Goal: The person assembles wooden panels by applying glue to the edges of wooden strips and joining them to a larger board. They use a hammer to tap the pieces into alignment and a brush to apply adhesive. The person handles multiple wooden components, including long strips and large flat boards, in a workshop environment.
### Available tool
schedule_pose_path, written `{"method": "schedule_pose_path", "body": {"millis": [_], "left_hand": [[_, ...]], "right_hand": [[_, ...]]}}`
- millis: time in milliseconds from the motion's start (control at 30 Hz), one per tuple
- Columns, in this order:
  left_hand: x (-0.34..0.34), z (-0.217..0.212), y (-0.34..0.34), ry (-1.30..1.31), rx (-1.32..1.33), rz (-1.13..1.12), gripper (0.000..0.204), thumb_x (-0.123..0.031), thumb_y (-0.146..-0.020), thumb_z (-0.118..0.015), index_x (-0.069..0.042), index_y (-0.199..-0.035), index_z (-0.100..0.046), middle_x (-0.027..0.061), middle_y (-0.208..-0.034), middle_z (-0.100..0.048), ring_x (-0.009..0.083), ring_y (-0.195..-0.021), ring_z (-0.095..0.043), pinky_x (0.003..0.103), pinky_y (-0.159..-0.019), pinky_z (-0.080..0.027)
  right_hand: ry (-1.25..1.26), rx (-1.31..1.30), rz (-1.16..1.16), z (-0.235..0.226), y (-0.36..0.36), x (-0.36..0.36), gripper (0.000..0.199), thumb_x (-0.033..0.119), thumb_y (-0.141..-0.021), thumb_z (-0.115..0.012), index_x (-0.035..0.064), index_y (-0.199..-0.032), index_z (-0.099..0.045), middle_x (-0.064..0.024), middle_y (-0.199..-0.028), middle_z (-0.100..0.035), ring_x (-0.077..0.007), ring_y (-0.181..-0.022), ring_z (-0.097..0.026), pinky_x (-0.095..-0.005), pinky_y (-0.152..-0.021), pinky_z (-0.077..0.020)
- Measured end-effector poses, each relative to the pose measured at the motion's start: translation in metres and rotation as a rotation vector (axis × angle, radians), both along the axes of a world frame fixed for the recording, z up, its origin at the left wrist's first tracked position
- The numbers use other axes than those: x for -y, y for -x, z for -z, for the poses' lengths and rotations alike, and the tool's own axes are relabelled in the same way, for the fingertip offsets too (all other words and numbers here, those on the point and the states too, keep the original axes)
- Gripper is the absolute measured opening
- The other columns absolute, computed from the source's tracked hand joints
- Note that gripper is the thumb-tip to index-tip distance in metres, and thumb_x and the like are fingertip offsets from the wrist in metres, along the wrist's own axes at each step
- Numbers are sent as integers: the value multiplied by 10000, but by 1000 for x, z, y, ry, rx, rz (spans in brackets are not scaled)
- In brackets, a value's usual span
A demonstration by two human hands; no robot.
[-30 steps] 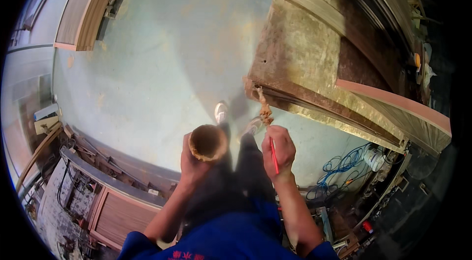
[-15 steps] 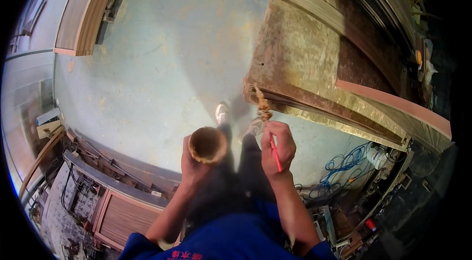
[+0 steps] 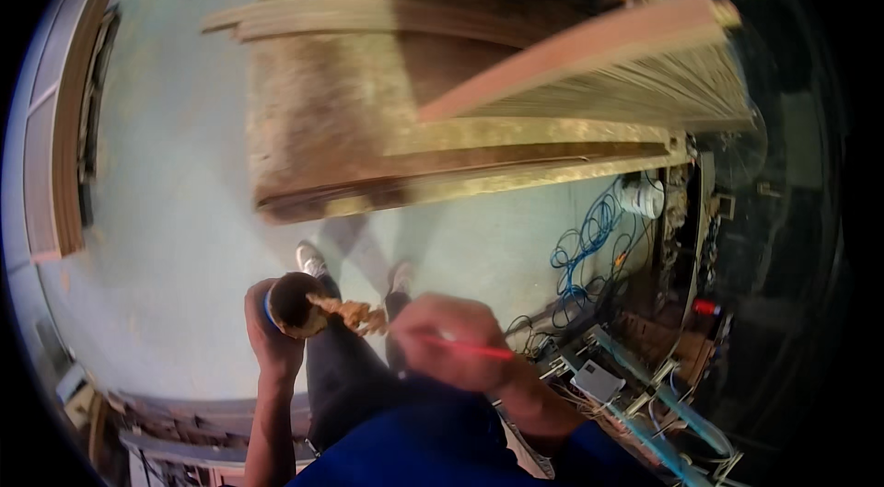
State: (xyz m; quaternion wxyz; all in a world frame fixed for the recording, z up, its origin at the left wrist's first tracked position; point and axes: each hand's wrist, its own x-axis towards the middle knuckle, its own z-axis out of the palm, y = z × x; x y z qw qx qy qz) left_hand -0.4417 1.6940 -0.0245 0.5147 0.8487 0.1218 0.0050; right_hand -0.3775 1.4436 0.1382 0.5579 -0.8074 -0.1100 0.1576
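While left grip holds cup | right grip clasps red-handled tool | table bearing planks blocks front | blue cable at right

Left hand curled, left forearm pointing forward; right hand (motion-blurred) clenched, right forearm slanting inward toward the left.

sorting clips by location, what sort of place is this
Most likely a woodworking shop: long wooden strips lie across a worn, stained work surface, and framed wooden panels are stacked at the far left.
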Motion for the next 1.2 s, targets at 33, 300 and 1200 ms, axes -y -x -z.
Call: {"method": "schedule_pose_path", "body": {"millis": [33,300,1200], "left_hand": [[22,-2,-4,-8,31,61,616,-42,-663,-901,-55,-1203,-602,118,-1139,-628,300,-1061,-633,385,-927,-504],[263,-16,-7,-27,52,384,613,-72,-685,-839,-64,-1243,-586,192,-1148,-630,407,-1087,-605,474,-941,-494],[659,-5,-103,428,-307,108,634,-131,-775,-877,-16,-1275,-506,101,-1164,-651,200,-1078,-635,360,-958,-523]], "right_hand": [[-7,29,-15,-3,4,16,54,34,-904,-686,13,-949,-664,-134,-845,-668,-277,-711,-673,-347,-649,-537],[27,80,243,19,62,236,55,59,-936,-674,29,-968,-641,-126,-858,-686,-224,-704,-660,-362,-631,-531],[-544,-255,958,46,-13,675,158,122,-987,-632,28,-895,-545,-111,-689,-593,-187,-487,-550,-304,-425,-454]]}}
